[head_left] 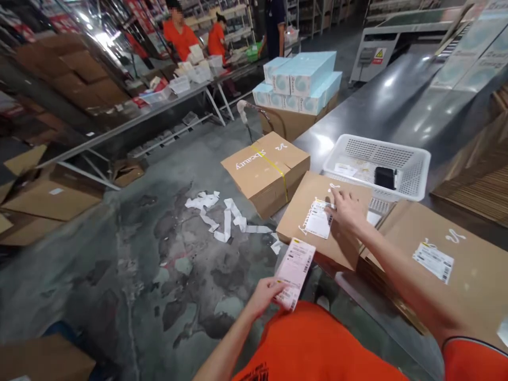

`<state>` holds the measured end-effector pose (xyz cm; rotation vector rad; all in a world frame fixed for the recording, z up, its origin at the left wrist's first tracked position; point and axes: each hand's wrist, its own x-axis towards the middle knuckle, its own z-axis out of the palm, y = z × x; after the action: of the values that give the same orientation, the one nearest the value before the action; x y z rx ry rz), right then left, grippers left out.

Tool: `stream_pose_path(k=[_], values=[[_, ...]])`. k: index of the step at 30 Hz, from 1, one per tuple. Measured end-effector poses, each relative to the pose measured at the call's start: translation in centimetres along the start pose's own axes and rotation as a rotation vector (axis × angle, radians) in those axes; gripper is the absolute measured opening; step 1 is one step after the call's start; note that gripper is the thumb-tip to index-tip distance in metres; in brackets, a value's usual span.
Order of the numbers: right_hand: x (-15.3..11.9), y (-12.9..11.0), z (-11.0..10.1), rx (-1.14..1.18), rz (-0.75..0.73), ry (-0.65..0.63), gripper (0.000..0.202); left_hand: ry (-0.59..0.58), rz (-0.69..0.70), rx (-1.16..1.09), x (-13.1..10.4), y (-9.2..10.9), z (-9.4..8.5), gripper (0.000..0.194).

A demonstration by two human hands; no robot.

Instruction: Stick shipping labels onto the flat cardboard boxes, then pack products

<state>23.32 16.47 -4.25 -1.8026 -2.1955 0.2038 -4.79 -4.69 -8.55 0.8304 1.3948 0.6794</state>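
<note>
Pink-white label sheet (294, 271) held tilted, brown carton (317, 222) flat with white label (318, 219) on top

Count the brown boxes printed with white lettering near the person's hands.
3: one strapped box on the floor, one box under the right hand, one labelled box nearest the right arm. Others may be hidden.

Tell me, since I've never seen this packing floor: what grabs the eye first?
The right hand pressing a white label onto a brown carton at the steel table's edge, while the left hand holds a pink label sheet below. Behind sits a white basket; paper strips litter the floor.
</note>
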Motion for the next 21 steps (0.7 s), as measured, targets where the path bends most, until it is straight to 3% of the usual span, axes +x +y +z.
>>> stream_pose_path(k=[2, 5, 7, 9, 11, 13, 15, 18, 21], values=[[-0.6, -1.5, 1.2, 0.02, -0.053, 0.015, 0.05, 0.099, 0.091, -0.03, 0.5, 1.6, -1.1, 0.044], [-3.3, -5.3, 3.4, 0.019, -0.11, -0.016, 0.057, 0.224, 0.226, -0.01, 3.5, 5.1, -1.8, 0.042], [-5.9, -7.3, 4.3, 0.027, -0.247, -0.08, 0.066, 0.197, 0.294, 0.029, 5.8, 7.0, -1.7, 0.041], [-8.2, -7.3, 4.4, 0.058, -0.357, -0.115, 0.063, 0.129, 0.332, 0.052, 7.3, 7.8, -1.5, 0.04], [-9.5, -5.4, 3.5, 0.067, -0.172, 0.0, 0.055, 0.091, 0.334, 0.062, 7.4, 7.9, -1.2, 0.042], [-9.8, -2.1, 1.9, 0.086, 0.244, 0.146, 0.052, 0.072, 0.306, 0.072, 6.3, 7.7, -0.5, 0.043], [-10.2, 1.5, -0.1, 0.23, 0.562, 0.16, 0.053, 0.024, 0.279, 0.069, 4.6, 7.7, 0.8, 0.044], [-13.7, 6.4, -3.1, 0.488, 0.764, 0.181, 0.053, -0.127, 0.226, 0.012, 2.1, 7.8, 3.6, 0.048], [-20.9, 11.3, -5.8, 0.378, 0.918, 0.409, 0.054, -0.319, 0.089, -0.042, 1.0, 7.6, 6.7, 0.052]])
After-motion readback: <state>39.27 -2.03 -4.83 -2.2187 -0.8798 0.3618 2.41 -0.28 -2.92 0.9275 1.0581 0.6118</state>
